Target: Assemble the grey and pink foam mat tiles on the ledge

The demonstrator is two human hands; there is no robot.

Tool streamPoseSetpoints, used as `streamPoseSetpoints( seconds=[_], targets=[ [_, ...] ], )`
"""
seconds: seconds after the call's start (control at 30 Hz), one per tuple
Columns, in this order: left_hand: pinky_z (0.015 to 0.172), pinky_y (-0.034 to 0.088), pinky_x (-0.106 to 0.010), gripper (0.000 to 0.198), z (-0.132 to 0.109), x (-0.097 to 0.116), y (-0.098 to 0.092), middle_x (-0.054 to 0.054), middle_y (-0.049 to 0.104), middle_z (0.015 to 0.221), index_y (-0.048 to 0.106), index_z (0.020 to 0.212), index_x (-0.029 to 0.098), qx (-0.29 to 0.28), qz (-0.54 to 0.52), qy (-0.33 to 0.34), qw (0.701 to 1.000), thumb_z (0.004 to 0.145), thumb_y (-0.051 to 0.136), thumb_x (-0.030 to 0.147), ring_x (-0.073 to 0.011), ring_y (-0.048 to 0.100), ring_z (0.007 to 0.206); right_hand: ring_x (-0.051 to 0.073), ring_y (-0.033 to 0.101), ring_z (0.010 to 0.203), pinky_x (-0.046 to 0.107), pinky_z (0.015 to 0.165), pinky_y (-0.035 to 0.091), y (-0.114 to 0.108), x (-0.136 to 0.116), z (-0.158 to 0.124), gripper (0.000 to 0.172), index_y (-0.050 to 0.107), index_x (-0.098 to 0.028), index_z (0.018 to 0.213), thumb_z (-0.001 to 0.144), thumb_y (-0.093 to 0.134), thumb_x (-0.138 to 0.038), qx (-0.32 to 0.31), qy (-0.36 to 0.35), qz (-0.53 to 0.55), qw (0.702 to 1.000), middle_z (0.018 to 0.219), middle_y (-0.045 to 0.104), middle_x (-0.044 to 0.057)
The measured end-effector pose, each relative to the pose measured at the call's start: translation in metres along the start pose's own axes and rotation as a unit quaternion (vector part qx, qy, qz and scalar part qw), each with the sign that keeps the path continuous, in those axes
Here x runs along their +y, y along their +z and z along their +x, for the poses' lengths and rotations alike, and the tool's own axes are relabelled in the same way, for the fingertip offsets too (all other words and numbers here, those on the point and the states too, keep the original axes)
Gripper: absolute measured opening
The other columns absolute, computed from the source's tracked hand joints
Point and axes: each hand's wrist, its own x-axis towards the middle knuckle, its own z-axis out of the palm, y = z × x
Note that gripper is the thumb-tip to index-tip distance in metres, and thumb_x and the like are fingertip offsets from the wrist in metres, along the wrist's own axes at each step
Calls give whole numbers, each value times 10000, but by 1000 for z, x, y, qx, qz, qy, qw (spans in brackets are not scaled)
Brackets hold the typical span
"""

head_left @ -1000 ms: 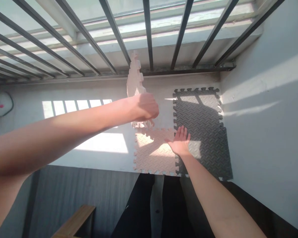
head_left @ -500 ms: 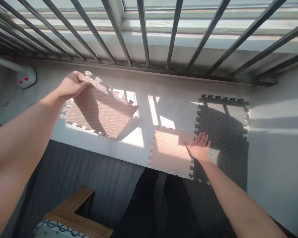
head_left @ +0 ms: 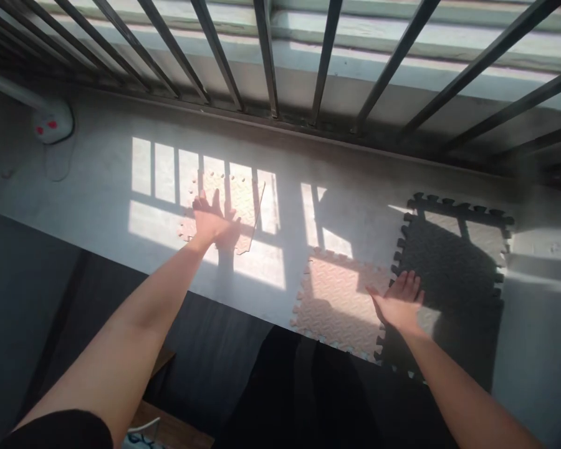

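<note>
We see a pale pink foam mat tile (head_left: 229,206) under our left hand (head_left: 212,221), and strong sunlight washes out much of its surface, so its outline is hard to make out. The left hand is open, with the fingers spread, and it lies on the lower left part of the tile without gripping. We cannot tell if the tile lies fully flat, because its thin right edge seems a little raised. In the earlier frame this hand held the tile by one corner, and now the palm is on top of it. Well to the right, a second pink tile (head_left: 336,305) lies just beside a dark grey foam tile (head_left: 453,274), and their toothed edges meet. Our right hand (head_left: 397,302) is also open, resting across the dark tile with its thumb over the pink one, about the same as before. These tiles lie on a pale concrete ledge (head_left: 98,162), with black metal window bars (head_left: 327,62) behind it. A round white fitting (head_left: 51,121) with red dots sits at the upper left. Our dark trousers (head_left: 280,399) show at the bottom, and a wooden edge (head_left: 168,430) is cut off by the frame.
</note>
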Motion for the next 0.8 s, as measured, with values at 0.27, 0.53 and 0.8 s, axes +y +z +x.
streamPoseSetpoints(
  seconds=[0.27, 0.53, 0.8],
  targets=[
    [1355, 73, -728, 954, -40, 15, 89, -188, 71, 1869, 243, 1794, 173, 0, 27, 18, 999, 1023, 553, 642, -563, -39, 1692, 508, 207, 1671, 718, 1312, 226, 6, 5, -2, 1064, 161, 116, 1695, 977, 424, -623, 15, -16, -12, 1000, 1763, 239, 412],
    [1357, 17, -732, 882, -46, 52, 81, -207, 126, 1859, 253, 1770, 165, 18, -12, 34, 999, 1052, 495, 616, -514, -41, 1709, 484, 189, 1687, 681, 1330, 223, -3, -1, 0, 1078, 170, 112, 1703, 981, 426, -646, -42, 6, -32, 999, 1791, 204, 384],
    [1314, 340, -512, 642, -138, 258, 138, -216, 531, 1623, 422, 1643, 170, -91, -43, 345, 933, 1041, 540, 358, -367, 416, 1572, 440, 39, 1722, 634, 1368, 98, -9, -3, 7, 1144, 90, 41, 1749, 976, 463, -715, -124, 33, -3, 992, 1848, 59, 299]
  ],
)
